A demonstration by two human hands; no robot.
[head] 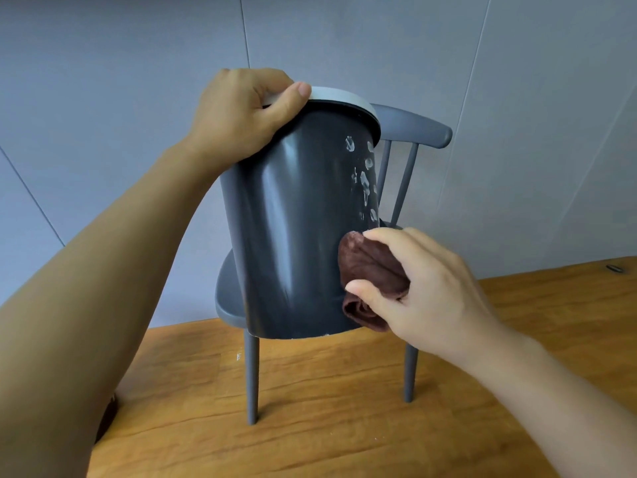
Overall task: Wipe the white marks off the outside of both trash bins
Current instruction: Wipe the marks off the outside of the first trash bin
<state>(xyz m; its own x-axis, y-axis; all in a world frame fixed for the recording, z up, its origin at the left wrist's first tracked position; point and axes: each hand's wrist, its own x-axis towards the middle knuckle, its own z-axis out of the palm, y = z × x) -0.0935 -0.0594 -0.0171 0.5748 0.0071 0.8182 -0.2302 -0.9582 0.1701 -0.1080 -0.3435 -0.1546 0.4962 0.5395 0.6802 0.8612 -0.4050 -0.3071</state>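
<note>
Your left hand (238, 119) grips the top rim of the dark grey trash bin (296, 236), thumb hooked over its pale grey lid ring (344, 98), fingers curled behind. It holds the bin tilted, top leaning right and away from you, base lifted in front of the chair seat. Your right hand (424, 291) clutches a bunched brown cloth (372, 270), thumb and fingers curled round it, and presses the cloth against the bin's lower right side. White marks (365, 177) run in a scattered streak down the bin's upper right side, just above the cloth; the bin wall facing you looks clean and glossy. A thin whitish line shows along the bin's bottom edge. Behind the bin stands a small grey spindle-back chair (413, 129), legs on the wooden bench (344, 426). A tiny white speck (238, 357) lies on the bench near the chair's left front leg. A small dark object (615, 268) lies at the far right bench edge; can't tell what it is. Grey panelled wall (138, 63) behind.
</note>
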